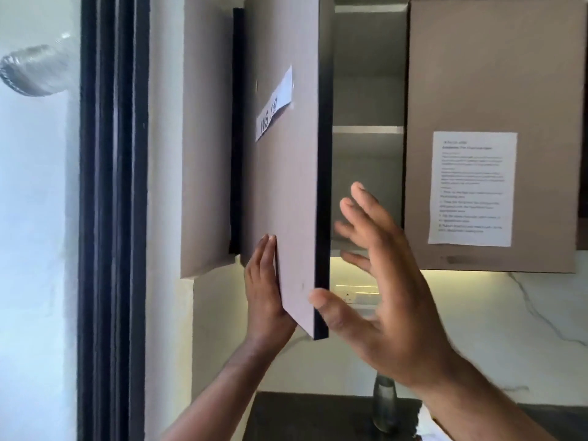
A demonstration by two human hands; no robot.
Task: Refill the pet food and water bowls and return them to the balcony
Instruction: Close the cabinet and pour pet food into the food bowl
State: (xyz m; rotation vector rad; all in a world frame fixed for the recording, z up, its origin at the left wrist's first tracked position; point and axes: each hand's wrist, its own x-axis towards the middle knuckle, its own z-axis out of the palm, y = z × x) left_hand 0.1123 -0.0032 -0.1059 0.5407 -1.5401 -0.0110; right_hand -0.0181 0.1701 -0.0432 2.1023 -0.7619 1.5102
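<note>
the taupe matte wall-cupboard door point(286, 173), dark-edged with a white paper label, stands ajar. left hand point(265, 291) lies flat against its face; right hand point(378, 281), fingers spread, thumb touching the door's edge.

The open cupboard door point(283, 173) sticks out between two hands: left hand point(265, 300) behind it, right hand point(378, 281) before the shelves point(367, 129). A bottle point(384, 404) stands below (on the counter point(305, 415)).

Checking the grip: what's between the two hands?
Head view: the open cabinet door's lower corner lies between the left hand and right hand.
</note>
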